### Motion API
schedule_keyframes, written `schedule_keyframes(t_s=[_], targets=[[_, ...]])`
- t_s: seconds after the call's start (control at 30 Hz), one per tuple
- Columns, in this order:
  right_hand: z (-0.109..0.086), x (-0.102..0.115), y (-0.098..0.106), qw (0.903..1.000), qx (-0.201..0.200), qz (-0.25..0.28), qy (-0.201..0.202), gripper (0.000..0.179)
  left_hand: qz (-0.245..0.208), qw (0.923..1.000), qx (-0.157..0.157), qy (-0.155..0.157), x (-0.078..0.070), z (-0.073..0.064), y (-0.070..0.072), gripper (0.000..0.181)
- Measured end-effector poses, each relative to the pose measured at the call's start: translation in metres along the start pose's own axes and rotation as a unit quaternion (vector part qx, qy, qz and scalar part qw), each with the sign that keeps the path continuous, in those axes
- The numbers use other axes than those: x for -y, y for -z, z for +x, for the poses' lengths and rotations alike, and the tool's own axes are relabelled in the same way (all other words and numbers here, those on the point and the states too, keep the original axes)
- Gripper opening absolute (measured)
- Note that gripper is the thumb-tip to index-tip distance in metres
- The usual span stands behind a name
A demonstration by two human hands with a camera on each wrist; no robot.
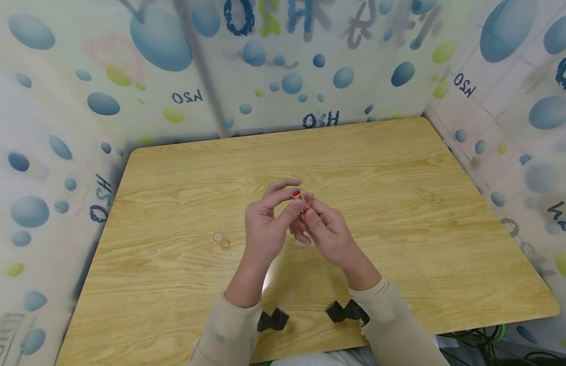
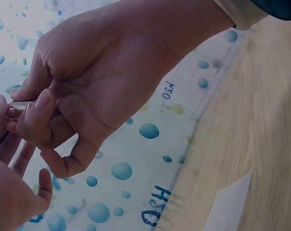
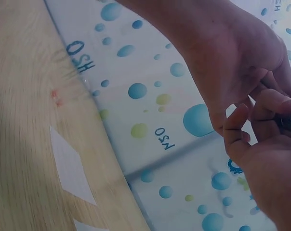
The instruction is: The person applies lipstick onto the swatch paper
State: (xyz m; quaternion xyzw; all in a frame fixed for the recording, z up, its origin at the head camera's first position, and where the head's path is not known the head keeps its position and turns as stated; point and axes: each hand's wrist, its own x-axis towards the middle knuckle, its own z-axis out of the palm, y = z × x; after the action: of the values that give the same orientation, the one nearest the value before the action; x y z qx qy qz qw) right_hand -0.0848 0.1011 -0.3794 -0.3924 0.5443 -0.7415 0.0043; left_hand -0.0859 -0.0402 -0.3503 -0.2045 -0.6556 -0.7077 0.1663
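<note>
Above the middle of the table, both hands meet around a small gold tube-like piece with a red end [image 1: 296,194]. My left hand [image 1: 266,226] pinches it between thumb and fingers, red end facing up. From the other side, my right hand [image 1: 331,234] grips its lower part with thumb and fingertips. In the left wrist view, a bit of shiny pinkish metal [image 2: 11,111] shows between the fingertips. A dark part of the piece [image 3: 289,121] peeks out at the right wrist view's edge. Fingers hide most of it, so I cannot tell its exact kind.
Left of the hands, a small gold and clear piece [image 1: 221,239] lies on the wooden table [image 1: 164,284]. Below the fingers is a small whitish patch [image 1: 304,241]. Black blocks [image 1: 274,320] sit by the sleeves. Spotted curtains [image 1: 292,84] enclose the table at the back and sides.
</note>
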Motion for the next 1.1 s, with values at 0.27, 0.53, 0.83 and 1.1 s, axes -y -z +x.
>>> schedule_keyframes(t_s=[0.27, 0.53, 0.83, 1.1], targets=[[-0.0006, -0.0031, -0.001, 0.995, 0.034, 0.093, 0.008, 0.032, -0.05, 0.998, 0.035, 0.016, -0.0022, -0.0005, 0.0033, 0.038], [-0.0024, 0.0003, 0.0001, 0.985, 0.055, 0.161, -0.029, 0.029, -0.081, 0.9945, 0.065, 0.012, -0.0031, -0.0002, 0.005, 0.048], [-0.0018, 0.0037, -0.0001, 0.9912, 0.044, 0.117, -0.042, 0.034, -0.079, 0.9956, 0.049, 0.013, -0.0018, -0.0017, 0.005, 0.052], [-0.0028, 0.0039, -0.0071, 0.9821, -0.131, -0.135, 0.006, 0.034, -0.078, 0.9963, -0.036, -0.007, -0.001, 0.0005, -0.0005, 0.033]])
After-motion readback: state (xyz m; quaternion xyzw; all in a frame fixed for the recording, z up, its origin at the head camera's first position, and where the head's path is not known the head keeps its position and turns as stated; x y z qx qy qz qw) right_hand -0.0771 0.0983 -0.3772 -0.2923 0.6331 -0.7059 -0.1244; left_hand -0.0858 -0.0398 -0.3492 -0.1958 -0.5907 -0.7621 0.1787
